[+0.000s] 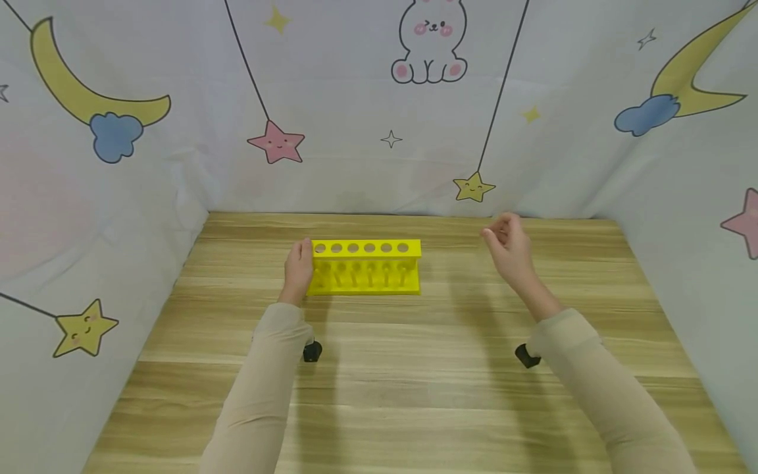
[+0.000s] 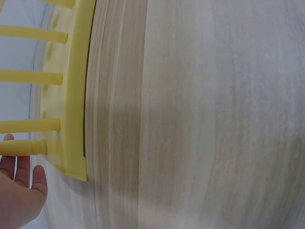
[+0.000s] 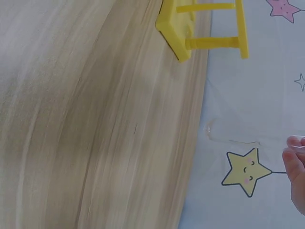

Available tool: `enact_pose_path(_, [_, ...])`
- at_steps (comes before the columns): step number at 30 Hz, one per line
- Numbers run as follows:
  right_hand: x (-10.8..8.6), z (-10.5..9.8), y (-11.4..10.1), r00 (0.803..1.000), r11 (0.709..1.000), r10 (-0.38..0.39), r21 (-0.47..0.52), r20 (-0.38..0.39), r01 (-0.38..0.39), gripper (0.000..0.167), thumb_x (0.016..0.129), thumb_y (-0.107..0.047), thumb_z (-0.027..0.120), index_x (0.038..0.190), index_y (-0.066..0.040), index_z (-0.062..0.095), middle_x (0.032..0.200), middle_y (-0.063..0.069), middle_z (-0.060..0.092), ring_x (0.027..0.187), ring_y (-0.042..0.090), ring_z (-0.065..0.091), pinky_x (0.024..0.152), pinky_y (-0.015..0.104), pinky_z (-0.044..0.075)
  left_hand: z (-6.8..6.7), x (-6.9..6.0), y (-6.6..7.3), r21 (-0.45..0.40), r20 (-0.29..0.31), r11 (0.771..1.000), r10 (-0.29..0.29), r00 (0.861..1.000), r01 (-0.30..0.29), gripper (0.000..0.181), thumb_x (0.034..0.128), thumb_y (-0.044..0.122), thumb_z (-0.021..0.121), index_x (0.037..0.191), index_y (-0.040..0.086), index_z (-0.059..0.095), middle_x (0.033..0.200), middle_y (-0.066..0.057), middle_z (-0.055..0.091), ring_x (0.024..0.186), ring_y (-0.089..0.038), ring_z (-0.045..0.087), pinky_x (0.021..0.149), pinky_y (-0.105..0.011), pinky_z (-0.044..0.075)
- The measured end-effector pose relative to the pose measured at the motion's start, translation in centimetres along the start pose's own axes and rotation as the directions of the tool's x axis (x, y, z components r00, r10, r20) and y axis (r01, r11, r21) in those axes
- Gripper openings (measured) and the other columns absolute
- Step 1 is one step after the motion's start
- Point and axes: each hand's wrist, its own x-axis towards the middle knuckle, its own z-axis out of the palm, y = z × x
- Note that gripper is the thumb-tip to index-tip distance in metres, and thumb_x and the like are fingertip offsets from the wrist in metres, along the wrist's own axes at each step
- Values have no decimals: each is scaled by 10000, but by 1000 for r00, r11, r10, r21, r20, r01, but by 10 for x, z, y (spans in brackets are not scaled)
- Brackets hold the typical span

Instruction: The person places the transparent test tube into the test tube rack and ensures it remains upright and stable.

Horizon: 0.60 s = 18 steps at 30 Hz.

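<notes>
A yellow test tube rack (image 1: 379,253) with a row of round holes along its top and pegs below stands upright at the back of the table. My left hand (image 1: 299,268) grips its left end; in the left wrist view the fingers (image 2: 39,181) curl by the end post of the rack (image 2: 76,95). To the right of the rack and apart from it, my right hand (image 1: 510,252) is raised. Between thumb and fingers it pinches a clear test tube (image 3: 248,135), whose rounded end points down in the right wrist view. The tube is barely visible in the head view.
The wood-grain table (image 1: 379,368) stretches toward me. A white cloth (image 1: 355,79) printed with stars, moons and a bear encloses the back and sides. Black wrist-worn pieces (image 1: 312,351) show by both sleeves.
</notes>
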Motion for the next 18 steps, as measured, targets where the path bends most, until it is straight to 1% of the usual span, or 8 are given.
enact_pose_path(3, [1,3,-3,1000,1000,2,-1,1,-2,269,905,-175,485,1061,13,374,981,181,574,994,294,581,824,247,473,0,1,0,0,5,1000,-3,1000,3,571,917,530,171,1115,44,397,942,-84,396,892,-227,377,748,-304,326])
enact_pose_path(4, [3,4,0,1000,1000,1,7,0,-1,277,903,-190,491,1062,7,377,982,173,576,995,286,584,827,259,474,0,1,-1,-3,6,1000,-6,1000,6,572,916,532,172,1114,44,397,946,-86,397,895,-229,377,751,-307,328])
enact_pose_path(6, [4,6,-3,1000,1000,3,17,6,-3,289,902,-183,492,1071,19,374,989,181,579,1002,284,581,830,262,473,0,1,-1,-9,7,1000,-11,1000,11,574,915,534,176,1122,46,398,967,-91,404,910,-232,379,766,-313,332])
enact_pose_path(8, [4,8,-7,1000,999,5,37,13,-6,293,899,-158,497,1079,35,370,991,190,576,1007,294,576,835,246,468,0,1,-1,-11,8,1000,-13,1000,13,574,916,532,179,1127,45,397,978,-95,407,918,-235,380,773,-315,333])
enact_pose_path(11, [2,9,-20,1000,998,-9,54,24,8,273,898,-102,484,1073,68,361,988,220,563,1012,343,562,831,212,461,0,1,-2,-17,7,1000,-16,1000,17,568,913,538,186,1117,51,397,970,-86,402,914,-232,377,770,-313,330])
enact_pose_path(15, [0,11,-36,999,997,-39,73,26,37,244,888,-37,480,1053,99,361,963,259,543,997,389,552,782,127,437,0,1,-2,-10,6,1000,-11,1000,11,579,916,534,176,1121,40,397,972,-92,407,914,-231,381,769,-314,332])
enact_pose_path(18, [1,12,-41,998,996,-58,71,18,57,225,877,-15,493,1031,99,373,936,272,550,970,382,566,735,80,411,0,1,-1,-9,6,1000,-9,1000,9,585,918,529,177,1128,31,400,1000,-120,422,923,-241,386,784,-332,339])
